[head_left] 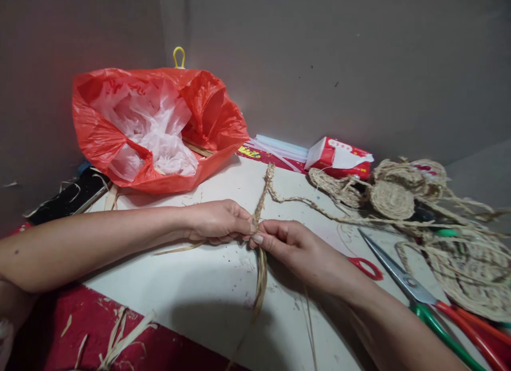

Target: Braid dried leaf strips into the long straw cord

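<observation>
A braid of dried plant fibre (261, 200) runs down the middle of the white board (207, 307), and both hands pinch its lower end. My left hand (221, 220) comes in from the left with its thumb and fingers closed on the braid. From the right, my right hand (283, 243) pinches the same spot, its thumb tip beside the left thumb. Loose fibre strands (261, 280) hang below the fingers toward me. The braid's far end bends over and continues as a thin cord to the right. Fingertips hide the exact crossing of the strands.
An open red plastic bag (215, 168) with white plastic inside stands back left. A tissue pack (339, 155) lies at the back. Coiled braided cord (393, 199) and a woven piece (475, 275) are at right, near large scissors (419, 291). Fibre scraps (128, 334) lie front left.
</observation>
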`<state>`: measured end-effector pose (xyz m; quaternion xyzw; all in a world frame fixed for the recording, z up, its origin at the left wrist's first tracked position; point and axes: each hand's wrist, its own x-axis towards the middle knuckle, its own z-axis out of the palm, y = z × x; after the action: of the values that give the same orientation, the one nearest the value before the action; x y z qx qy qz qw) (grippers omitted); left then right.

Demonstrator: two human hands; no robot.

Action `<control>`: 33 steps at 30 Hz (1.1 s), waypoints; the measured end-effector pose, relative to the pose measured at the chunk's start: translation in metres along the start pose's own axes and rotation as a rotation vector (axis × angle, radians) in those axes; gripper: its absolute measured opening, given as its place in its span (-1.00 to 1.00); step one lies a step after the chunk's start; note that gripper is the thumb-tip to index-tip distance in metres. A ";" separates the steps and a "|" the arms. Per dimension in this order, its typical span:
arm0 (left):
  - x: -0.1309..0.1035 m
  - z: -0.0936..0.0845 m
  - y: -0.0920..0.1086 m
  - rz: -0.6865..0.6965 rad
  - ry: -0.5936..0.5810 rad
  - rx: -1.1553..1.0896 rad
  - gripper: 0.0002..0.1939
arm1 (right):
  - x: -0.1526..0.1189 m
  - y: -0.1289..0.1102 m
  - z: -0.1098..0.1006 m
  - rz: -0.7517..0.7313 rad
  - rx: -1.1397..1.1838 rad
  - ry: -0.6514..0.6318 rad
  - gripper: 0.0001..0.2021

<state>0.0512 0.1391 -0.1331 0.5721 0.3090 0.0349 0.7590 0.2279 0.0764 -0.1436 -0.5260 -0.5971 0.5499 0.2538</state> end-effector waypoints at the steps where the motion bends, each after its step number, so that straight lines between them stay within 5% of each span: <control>1: 0.000 0.001 0.000 0.004 0.010 0.007 -0.79 | 0.000 -0.001 0.001 -0.005 0.012 0.005 -0.79; 15: 0.001 0.006 -0.009 0.186 0.206 0.292 -0.78 | -0.012 -0.021 -0.006 0.074 -0.364 0.046 -0.69; 21: 0.002 0.008 -0.011 0.216 0.214 0.186 -0.81 | -0.014 -0.025 0.024 0.131 -0.263 0.071 -0.70; 28: 0.001 0.008 -0.016 0.168 0.252 0.039 -0.85 | -0.014 -0.007 0.053 -0.029 -0.726 0.219 -0.70; 33: -0.002 0.006 -0.017 0.109 0.214 0.032 -0.85 | -0.017 -0.020 0.066 -0.094 -0.976 0.127 -0.73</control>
<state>0.0476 0.1274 -0.1461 0.5929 0.3572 0.1319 0.7095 0.1683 0.0390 -0.1379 -0.5885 -0.7914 0.1610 0.0382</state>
